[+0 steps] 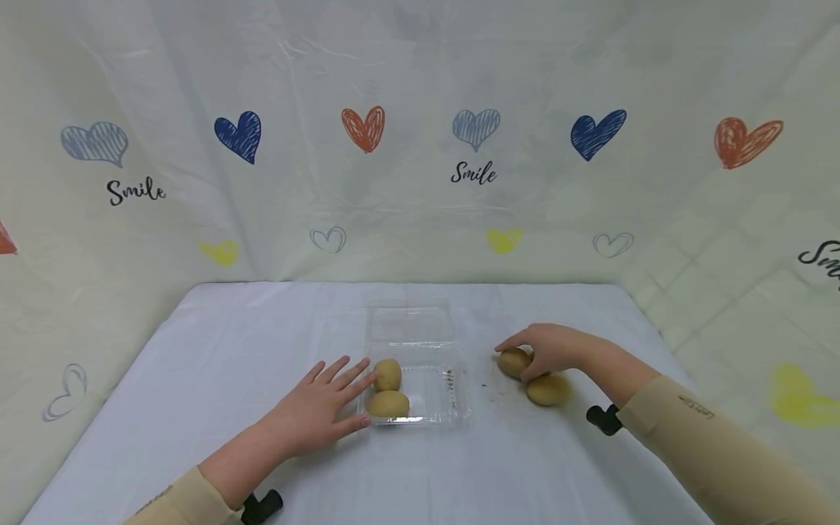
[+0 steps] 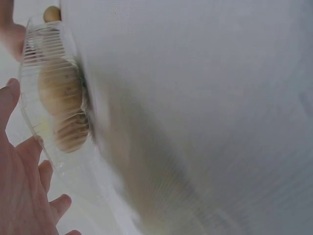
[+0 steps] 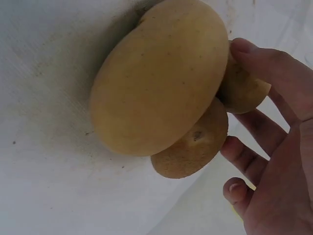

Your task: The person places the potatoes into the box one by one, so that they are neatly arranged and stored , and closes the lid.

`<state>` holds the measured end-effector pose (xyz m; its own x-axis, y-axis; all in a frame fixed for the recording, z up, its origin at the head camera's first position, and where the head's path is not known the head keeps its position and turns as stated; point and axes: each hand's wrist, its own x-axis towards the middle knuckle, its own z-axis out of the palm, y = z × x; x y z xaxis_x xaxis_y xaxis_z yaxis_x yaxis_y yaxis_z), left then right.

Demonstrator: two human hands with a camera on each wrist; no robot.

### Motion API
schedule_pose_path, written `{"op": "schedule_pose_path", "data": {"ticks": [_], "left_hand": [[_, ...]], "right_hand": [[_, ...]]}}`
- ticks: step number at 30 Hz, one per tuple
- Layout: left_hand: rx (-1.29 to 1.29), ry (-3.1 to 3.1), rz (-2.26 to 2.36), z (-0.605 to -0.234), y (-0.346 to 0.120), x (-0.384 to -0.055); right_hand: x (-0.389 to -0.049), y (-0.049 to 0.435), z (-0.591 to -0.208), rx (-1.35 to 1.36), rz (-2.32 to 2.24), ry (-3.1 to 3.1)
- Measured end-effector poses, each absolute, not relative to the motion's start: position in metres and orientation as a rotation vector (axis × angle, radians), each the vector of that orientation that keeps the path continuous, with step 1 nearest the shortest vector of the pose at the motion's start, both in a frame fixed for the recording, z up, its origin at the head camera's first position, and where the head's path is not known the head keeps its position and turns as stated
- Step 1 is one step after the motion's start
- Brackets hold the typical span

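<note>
A clear plastic clamshell box point(image 1: 429, 394) sits on the table with its lid folded back. Two potatoes, a rear one point(image 1: 389, 374) and a front one point(image 1: 389, 404), lie along its left side. My left hand point(image 1: 318, 412) has its fingers spread at the box's left edge, thumb near the front corner. To the right of the box, my right hand point(image 1: 558, 347) pinches a potato point(image 3: 244, 90) between thumb and fingers. A large potato point(image 3: 161, 78) lies nearer to me, and another potato point(image 3: 193, 142) shows behind it in the right wrist view; my hand partly covers this group from above.
A white cloth point(image 1: 262, 328) covers the table, with brown crumbs of dirt around the right-hand potatoes. More dirt specks lie inside the box at its right side. Behind the table hangs a sheet point(image 1: 420, 204) printed with hearts.
</note>
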<state>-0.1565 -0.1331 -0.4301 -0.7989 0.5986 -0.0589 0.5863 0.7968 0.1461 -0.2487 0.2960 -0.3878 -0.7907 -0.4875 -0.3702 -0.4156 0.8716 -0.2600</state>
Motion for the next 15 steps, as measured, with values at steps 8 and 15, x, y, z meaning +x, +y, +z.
{"op": "schedule_pose_path", "data": {"ticks": [8, 15], "left_hand": [[0.962, 2.881, 0.186, -0.4275, -0.1315, -0.1553], [0.952, 2.884, 0.188, -0.4301, -0.1327, -0.1565]], "right_hand": [[-0.2531, 0.295, -0.3872, -0.616, -0.224, 2.571], [-0.2569, 0.2969, -0.3909, -0.554, -0.274, 2.576]]}}
